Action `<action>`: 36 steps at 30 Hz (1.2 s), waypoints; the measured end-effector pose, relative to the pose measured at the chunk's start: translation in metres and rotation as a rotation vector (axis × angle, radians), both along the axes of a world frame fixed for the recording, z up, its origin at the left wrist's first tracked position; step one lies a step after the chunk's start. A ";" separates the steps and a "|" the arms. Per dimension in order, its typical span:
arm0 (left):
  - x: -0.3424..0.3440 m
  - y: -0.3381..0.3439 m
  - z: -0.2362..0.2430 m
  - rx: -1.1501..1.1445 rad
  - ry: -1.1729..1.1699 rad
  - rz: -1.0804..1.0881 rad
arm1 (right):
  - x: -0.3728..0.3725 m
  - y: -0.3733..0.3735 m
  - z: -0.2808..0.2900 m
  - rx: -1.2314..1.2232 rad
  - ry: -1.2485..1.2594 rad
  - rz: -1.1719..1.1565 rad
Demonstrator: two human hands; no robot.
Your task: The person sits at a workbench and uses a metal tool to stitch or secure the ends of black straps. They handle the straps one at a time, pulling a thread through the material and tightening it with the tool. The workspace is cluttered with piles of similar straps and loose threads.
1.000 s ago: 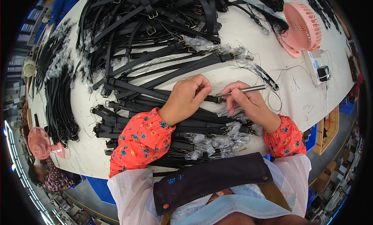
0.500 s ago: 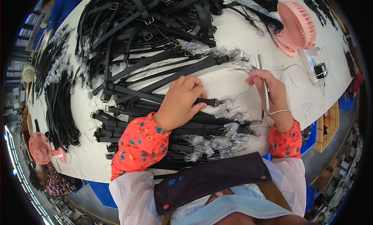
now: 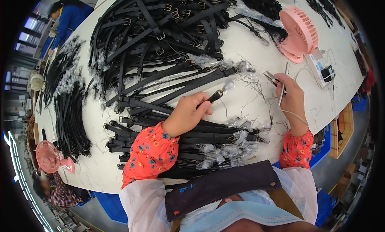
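Pinching a now-raised strap (image 3: 215, 97), left hand (image 3: 187, 113) faces right hand (image 3: 292, 97) (newly gripping snips (image 3: 271, 78)).

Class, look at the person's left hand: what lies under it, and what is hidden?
Under the left hand, black straps on the white table show past its edges. Whatever lies directly beneath the palm is covered.

Two small blue characters (image 3: 187, 188) stand on the left part of the person's dark apron (image 3: 236, 184), and, over by the pink fan (image 3: 300, 31), the white power strip (image 3: 316, 73) carries a blue mark (image 3: 319, 65) too small for me to read.
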State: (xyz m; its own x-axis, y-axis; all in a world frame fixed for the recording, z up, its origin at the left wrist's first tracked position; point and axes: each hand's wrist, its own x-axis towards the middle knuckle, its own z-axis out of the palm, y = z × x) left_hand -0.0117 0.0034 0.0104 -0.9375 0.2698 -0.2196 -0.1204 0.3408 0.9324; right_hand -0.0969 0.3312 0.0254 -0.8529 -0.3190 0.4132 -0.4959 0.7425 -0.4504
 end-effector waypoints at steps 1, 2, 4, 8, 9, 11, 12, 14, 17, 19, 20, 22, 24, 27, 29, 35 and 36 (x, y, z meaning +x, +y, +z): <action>-0.001 0.000 -0.001 0.142 -0.063 0.035 | 0.001 -0.002 0.000 -0.139 -0.038 -0.017; -0.001 0.000 -0.004 0.283 -0.126 0.069 | 0.002 -0.005 -0.001 -0.279 -0.076 -0.034; -0.002 -0.001 -0.008 0.474 -0.236 0.078 | 0.009 -0.009 0.004 -0.522 -0.248 -0.017; -0.004 0.001 -0.008 0.597 -0.342 0.088 | 0.023 -0.029 0.017 -0.449 -0.349 0.213; -0.004 0.000 -0.009 0.616 -0.357 0.096 | 0.025 -0.039 0.020 -0.380 -0.289 0.301; -0.003 -0.002 -0.008 0.631 -0.374 0.101 | 0.030 -0.056 0.028 -0.220 -0.290 0.378; -0.003 -0.003 -0.008 0.630 -0.375 0.098 | 0.030 -0.064 0.027 -0.198 -0.229 0.409; -0.004 -0.002 -0.008 0.633 -0.377 0.087 | 0.029 -0.076 0.015 -0.152 -0.107 0.462; -0.004 -0.001 -0.007 0.640 -0.379 0.088 | 0.028 -0.087 0.001 0.006 0.065 0.456; -0.003 -0.002 -0.008 0.644 -0.380 0.091 | 0.028 -0.093 -0.005 0.021 0.112 0.461; -0.003 -0.002 -0.008 0.645 -0.379 0.090 | 0.028 -0.094 -0.006 0.030 0.123 0.460; -0.003 -0.002 -0.007 0.648 -0.376 0.083 | 0.027 -0.095 -0.007 0.013 0.142 0.454; -0.003 -0.001 -0.005 0.641 -0.384 0.082 | 0.026 -0.096 -0.009 -0.045 0.154 0.445; -0.004 -0.002 -0.007 0.631 -0.392 0.074 | 0.026 -0.096 -0.008 -0.024 0.158 0.439; -0.003 -0.003 -0.008 0.630 -0.394 0.070 | 0.026 -0.096 -0.009 -0.008 0.161 0.440; -0.003 -0.002 -0.008 0.632 -0.396 0.066 | 0.026 -0.096 -0.008 0.025 0.185 0.451; -0.003 -0.002 -0.009 0.632 -0.393 0.066 | 0.026 -0.096 -0.008 0.034 0.189 0.452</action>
State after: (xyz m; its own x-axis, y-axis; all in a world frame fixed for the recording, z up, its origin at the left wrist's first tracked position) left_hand -0.0147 0.0015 0.0016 -0.8405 0.4018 -0.3635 -0.4869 -0.2657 0.8321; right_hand -0.0706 0.2351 0.0175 -0.5367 -0.6562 0.5305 -0.8428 0.4468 -0.3000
